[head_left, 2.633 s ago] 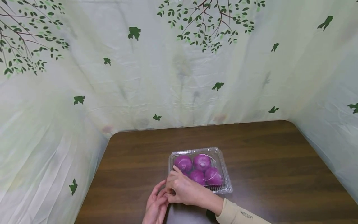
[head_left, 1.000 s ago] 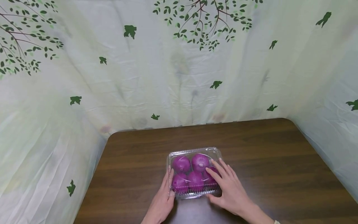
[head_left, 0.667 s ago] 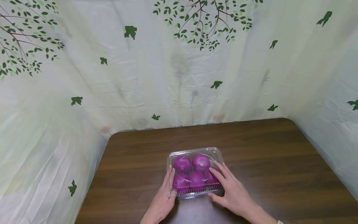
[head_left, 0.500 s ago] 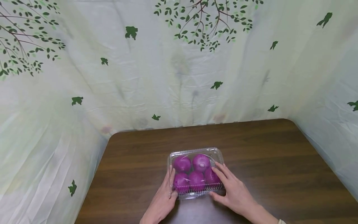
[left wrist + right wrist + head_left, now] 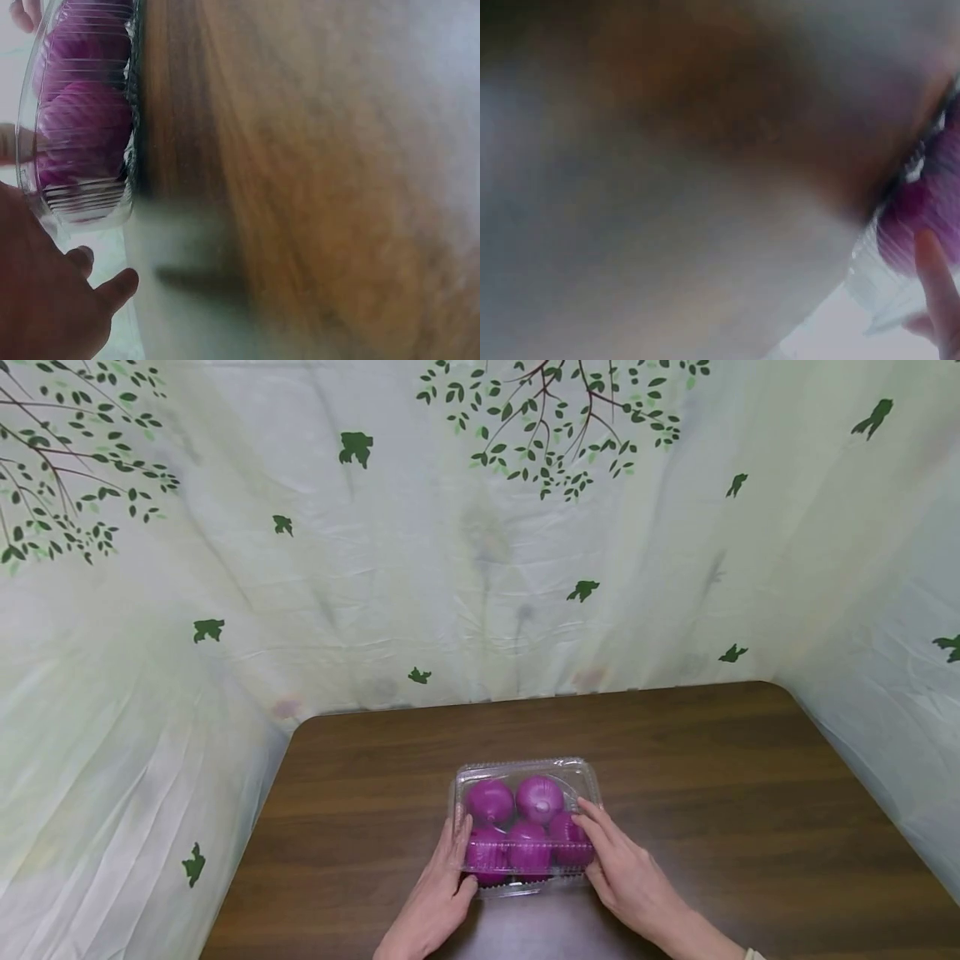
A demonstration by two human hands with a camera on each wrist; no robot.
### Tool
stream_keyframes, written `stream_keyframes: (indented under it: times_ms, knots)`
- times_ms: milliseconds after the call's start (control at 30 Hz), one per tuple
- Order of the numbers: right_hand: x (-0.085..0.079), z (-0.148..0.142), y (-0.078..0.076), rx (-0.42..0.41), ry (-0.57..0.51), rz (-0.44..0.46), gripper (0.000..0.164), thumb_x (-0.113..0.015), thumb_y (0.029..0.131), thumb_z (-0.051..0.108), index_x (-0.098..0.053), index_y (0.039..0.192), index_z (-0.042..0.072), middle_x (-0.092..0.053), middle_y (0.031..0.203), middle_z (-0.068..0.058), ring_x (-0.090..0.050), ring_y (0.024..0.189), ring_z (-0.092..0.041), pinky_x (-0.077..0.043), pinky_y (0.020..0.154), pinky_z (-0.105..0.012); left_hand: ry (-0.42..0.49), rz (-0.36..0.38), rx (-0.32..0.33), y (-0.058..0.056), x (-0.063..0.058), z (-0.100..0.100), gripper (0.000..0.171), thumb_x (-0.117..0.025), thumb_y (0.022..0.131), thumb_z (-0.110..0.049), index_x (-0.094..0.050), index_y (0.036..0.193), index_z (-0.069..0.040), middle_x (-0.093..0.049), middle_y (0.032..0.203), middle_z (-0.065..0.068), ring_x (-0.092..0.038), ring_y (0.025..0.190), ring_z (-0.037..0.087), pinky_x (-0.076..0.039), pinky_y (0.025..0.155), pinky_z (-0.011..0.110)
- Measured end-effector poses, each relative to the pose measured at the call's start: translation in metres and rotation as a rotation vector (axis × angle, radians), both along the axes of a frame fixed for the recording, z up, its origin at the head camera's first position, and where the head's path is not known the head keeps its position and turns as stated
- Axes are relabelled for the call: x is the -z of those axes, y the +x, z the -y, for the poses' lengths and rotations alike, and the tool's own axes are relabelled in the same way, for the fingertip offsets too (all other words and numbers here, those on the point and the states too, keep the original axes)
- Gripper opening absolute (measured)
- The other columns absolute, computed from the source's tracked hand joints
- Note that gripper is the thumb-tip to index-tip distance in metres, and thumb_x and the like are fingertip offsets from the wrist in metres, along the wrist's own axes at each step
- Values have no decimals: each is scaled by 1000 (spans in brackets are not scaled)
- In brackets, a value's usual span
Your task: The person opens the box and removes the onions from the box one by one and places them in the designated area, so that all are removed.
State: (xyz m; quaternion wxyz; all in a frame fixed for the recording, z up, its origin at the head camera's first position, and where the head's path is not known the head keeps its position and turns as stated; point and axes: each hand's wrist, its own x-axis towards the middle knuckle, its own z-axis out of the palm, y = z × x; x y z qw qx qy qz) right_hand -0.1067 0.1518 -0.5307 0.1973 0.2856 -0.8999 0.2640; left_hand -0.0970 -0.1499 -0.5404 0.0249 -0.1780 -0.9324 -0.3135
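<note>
Brown tbl (image 5: 690,768) w/ box (image 5: 525,766), wht curtain (image 5: 420,552)

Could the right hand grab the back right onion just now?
Probably not: the clear lid is over that onion. The right hand is close, at the lid's right side, but the plastic seems to block it.

L hand (image 5: 433,897) & R hand (image 5: 632,872) both bare, w/ slim, tapering fingers (image 5: 600,821). R forearm (image 5: 693,933) bare up to a cream sleeve cuff (image 5: 753,955), sliver only, btm edge of head view; weave too sm. to tell.
</note>
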Motion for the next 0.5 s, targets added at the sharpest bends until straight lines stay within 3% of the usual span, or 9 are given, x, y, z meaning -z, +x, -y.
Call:
stream_keyframes:
  times_ms: [100, 167, 233, 333, 500]
  knots:
    - [-5, -2, -1, -13, 20, -9, 60, -63, 74, -1, -54, 133, 6, -45, 148, -13, -63, 111, -29, -57, 76, -39, 26, 9, 14, 1, -1, 1, 77, -58, 96, -31, -17, 158, -9, -6, 165, 8, -15, 146, 34, -27, 109, 53]
    - [-11, -5, -3, -19, 34, 2, 62, -64, 72, -2, -56, 132, 8, -47, 147, -11, -68, 88, -16, -57, 65, -28, 32, 23, 20, 2, -2, 1, 81, -57, 97, -44, -15, 158, -10, -5, 165, 7, -13, 146, 36, -29, 108, 57]
    - [-21, -10, -6, -29, 47, 38, 63, -65, 71, -2, -58, 132, 11, -48, 146, -7, -59, 67, -2, -50, 53, -19, 25, 43, 10, 3, -3, 0, 86, -55, 96, -53, -14, 159, -12, -4, 165, 5, -12, 147, 35, -30, 107, 59]
    - [-38, -19, -12, -53, 64, 156, 66, -68, 71, 0, -58, 134, 17, -48, 147, 1, -30, 46, 6, -30, 41, -15, 16, 68, -6, 3, -5, -2, 89, -54, 94, -58, -12, 159, -15, -2, 165, 2, -10, 148, 32, -28, 109, 58]
    - [-65, -33, -27, -106, 85, 333, 66, -74, 76, 11, -56, 137, 26, -47, 145, 9, -26, 43, 5, -33, 44, -18, 16, 73, -29, 2, -5, -2, 89, -56, 93, -57, -15, 159, -13, -5, 165, 3, -11, 147, 34, -27, 110, 57]
